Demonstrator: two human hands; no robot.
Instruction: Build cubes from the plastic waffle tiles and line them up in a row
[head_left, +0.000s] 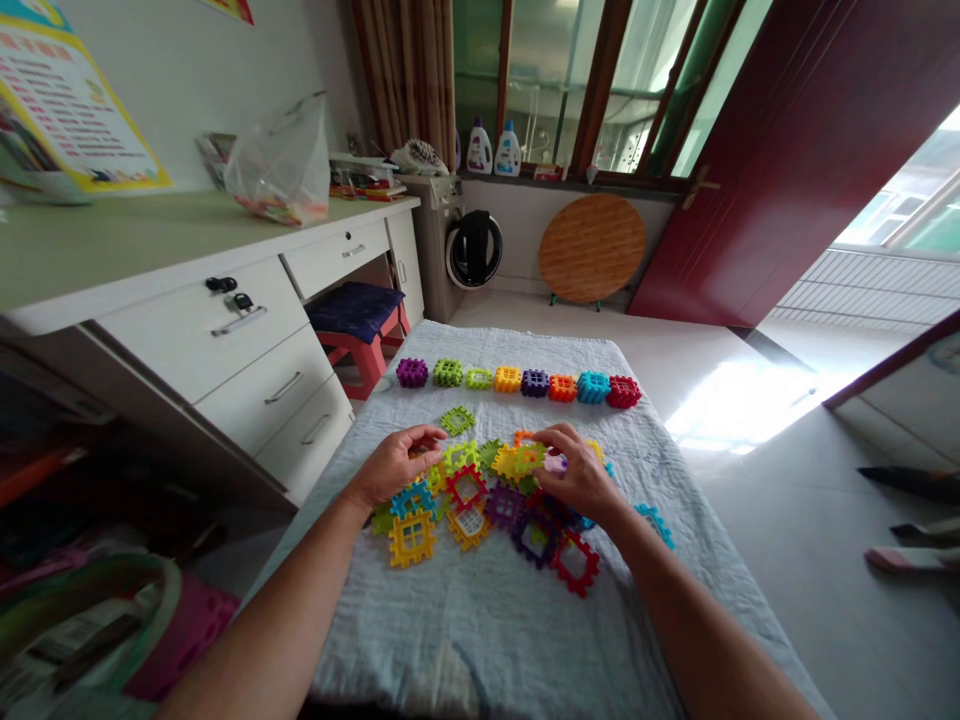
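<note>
Several flat toothed plastic pieces in mixed colours lie in a loose heap on the cloth-covered table (465,620). At the heap's left edge is my left hand (401,465), fingers curled together; what they hold, if anything, is hidden. My right hand (574,470) is over the heap's right side, its fingertips pinched on a light green piece (529,459). A yellow piece (412,539) and a red piece (576,564) lie nearer to me. One green piece (457,420) lies apart, above the heap. Behind it runs a row of same-coloured stacks, from a purple stack (412,373) to a dark red stack (624,392).
A white desk (247,365) with drawers stands at the left, a plastic bag (281,165) on top. Beyond the table are a stool (356,310), a washing machine (442,240) and a round wooden board (592,247). A pink basket (184,620) is at the lower left.
</note>
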